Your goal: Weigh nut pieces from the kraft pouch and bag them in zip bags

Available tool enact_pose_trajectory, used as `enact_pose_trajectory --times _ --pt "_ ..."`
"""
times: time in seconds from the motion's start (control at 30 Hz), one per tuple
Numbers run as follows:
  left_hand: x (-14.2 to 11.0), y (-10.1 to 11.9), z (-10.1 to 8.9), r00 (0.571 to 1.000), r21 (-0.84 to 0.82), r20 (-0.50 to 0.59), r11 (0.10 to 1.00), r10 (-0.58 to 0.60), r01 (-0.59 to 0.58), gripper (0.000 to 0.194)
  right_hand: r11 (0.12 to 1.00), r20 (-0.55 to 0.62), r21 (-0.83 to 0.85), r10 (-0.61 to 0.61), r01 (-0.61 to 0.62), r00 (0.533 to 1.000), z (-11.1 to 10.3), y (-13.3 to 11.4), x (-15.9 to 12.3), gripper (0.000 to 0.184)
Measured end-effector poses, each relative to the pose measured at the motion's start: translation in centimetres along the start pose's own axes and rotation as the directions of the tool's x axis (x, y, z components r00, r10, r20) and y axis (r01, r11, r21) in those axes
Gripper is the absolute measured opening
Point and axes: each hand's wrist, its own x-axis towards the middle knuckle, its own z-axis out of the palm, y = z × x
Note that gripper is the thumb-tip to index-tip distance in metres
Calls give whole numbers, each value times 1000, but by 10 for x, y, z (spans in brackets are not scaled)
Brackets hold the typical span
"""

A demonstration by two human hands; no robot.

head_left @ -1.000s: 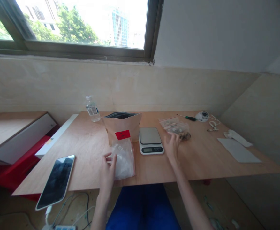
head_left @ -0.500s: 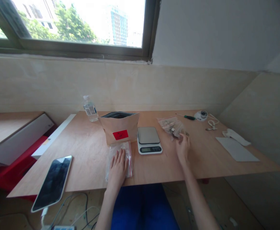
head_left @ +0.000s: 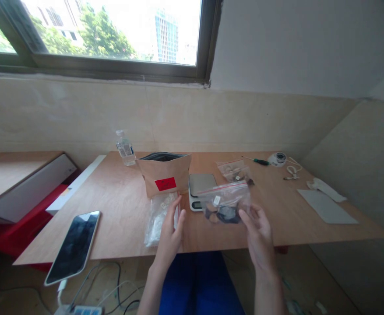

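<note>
Right hand (head_left: 259, 238) holds a clear zip bag (head_left: 226, 210) up off the plywood bench (head_left: 113, 197), its fingers (head_left: 244, 215) curled in at the bag's lower right corner; the exact pinch is partly hidden behind the film. The bag hangs over the middle of the bench near the front edge, overlapping the digital scale (head_left: 201, 183) in this view. A red-striped seal runs along its top. Inside are dark and tan pieces, loose-looking, kind unclear. Handling, judged: light and soft, the film limp and probably slippery, the contents apt to slide toward the low corner; the seal strip looks the stiffest place to take hold. Left hand (head_left: 170, 232) stands apart from it, fingers straight and loosely together, nearest a plastic bag of white material (head_left: 157, 223) lying at the front edge; contact cannot be told. Behind are a kraft stand-up pouch (head_left: 174, 173) and a second zip bag (head_left: 234, 171) toward the back edge, with a screwdriver (head_left: 260, 162) beyond. A smartphone (head_left: 72, 247) lies near the front left corner.
</note>
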Motion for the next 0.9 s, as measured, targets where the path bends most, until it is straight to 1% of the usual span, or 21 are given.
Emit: enact_pose_trajectory --times 0.07,0.13,0.17,0.2,0.23,0.27,0.3,0.33,0.37,0.4,0.43,0.47,0.5,0.53,0.57,0.6,0.63,0.7,0.77,0.9 --pt "-1 8 2 1000 -44 28 999 -8 9 45 999 147 -6 43 -43 988 7 -4 -5 35" --pt "-2 9 2 994 -63 111 998 -11 18 40 998 256 -25 69 -65 964 15 -5 -8 34" --pt "-2 8 2 989 -56 150 998 -5 14 34 997 291 -30 75 -69 954 20 -4 -8 35" --pt "-2 6 2 986 -38 167 999 2 5 28 997 310 -27 71 -66 948 25 0 -9 36" --pt "-2 5 2 988 -14 156 1000 5 -3 26 998 313 -23 58 -54 948 30 4 -9 38" --pt "-2 3 3 993 6 120 1000 1 -2 25 999 293 -30 33 -25 955 36 10 -10 41" --pt "-2 2 5 998 10 68 1000 -15 14 25 998 243 -58 -8 22 970 42 16 -11 45" --pt "-2 1 6 999 -14 19 999 -48 48 24 990 166 -110 -68 87 984 48 22 -13 48" --pt "-1 1 8 996 -69 -14 994 -91 89 23 970 79 -183 -145 157 986 55 26 -15 52" --pt "-1 2 10 991 -144 -25 981 -133 128 23 938 11 -266 -229 224 973 61 30 -19 54" --pt "0 4 11 985 -222 -27 962 -169 159 23 898 -11 -338 -302 281 953 68 31 -23 51" --pt "0 5 13 980 -293 -28 939 -197 180 24 863 24 -383 -347 330 937 73 31 -27 42" --pt "1 7 14 976 -352 -30 916 -218 193 25 842 102 -393 -360 370 927 78 29 -31 30" --pt "1 9 15 972 -399 -35 895 -233 200 26 836 198 -378 -346 398 917 82 26 -35 18" --pt "1 10 15 968 -435 -42 877 -246 204 27 841 289 -351 -321 411 902 85 22 -38 11" --pt "1 10 15 966 -464 -45 861 -256 206 27 851 358 -324 -294 413 886 87 19 -40 10" --pt "0 10 14 964 -488 -45 848 -261 207 26 863 400 -301 -272 405 875 87 16 -41 11" --pt "-2 8 13 967 -515 -34 833 -254 200 25 882 432 -268 -249 387 867 86 12 -40 11" --pt "-5 6 12 973 -513 -25 838 -229 184 24 889 447 -250 -246 384 860 83 10 -38 12" --pt "-10 10 11 991 -441 -10 890 -135 117 23 889 462 -245 -245 388 853 76 11 -35 14"
